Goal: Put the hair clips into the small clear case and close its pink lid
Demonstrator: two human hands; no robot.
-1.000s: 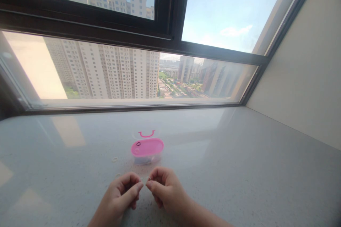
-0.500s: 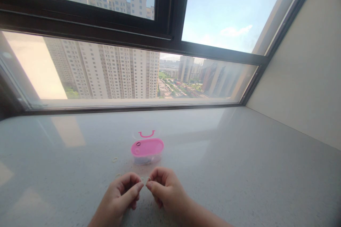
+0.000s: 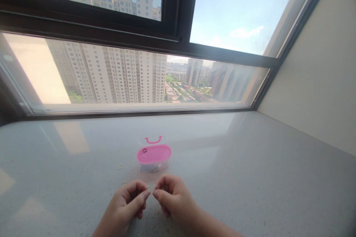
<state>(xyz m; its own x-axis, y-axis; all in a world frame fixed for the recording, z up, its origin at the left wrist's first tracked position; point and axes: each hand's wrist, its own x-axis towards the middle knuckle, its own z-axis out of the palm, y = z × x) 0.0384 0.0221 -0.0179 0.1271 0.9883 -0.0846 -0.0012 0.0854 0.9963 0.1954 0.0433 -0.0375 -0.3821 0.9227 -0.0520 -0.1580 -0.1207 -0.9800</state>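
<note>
My left hand (image 3: pixel 126 203) is closed, thumb against index finger in a pinch. Facing it, a finger's width away, my right hand (image 3: pixel 172 197) pinches a small pale ring (image 3: pixel 156 187), thin like an elastic band. Another pale loop (image 3: pixel 148 187) shows by the left fingertips; whether it is held or lies behind them I cannot tell. Beyond the hands stands an oval see-through box with a pink lid (image 3: pixel 157 153). On that lid rest a black ring (image 3: pixel 145 150) and a pink ring (image 3: pixel 143 158).
Left of the box, a pale ring (image 3: pixel 120 166) lies on the speckled white countertop (image 3: pixel 250 177). A second pale ring (image 3: pixel 124 183) is partly visible above my left hand. Behind the box is a pink handle (image 3: pixel 153 140). A dark-framed window (image 3: pixel 125 113) borders the far side.
Hardly anything differs. My right fingertips have shifted very slightly right, away from the left ones; the box and the loose rings stay put.
</note>
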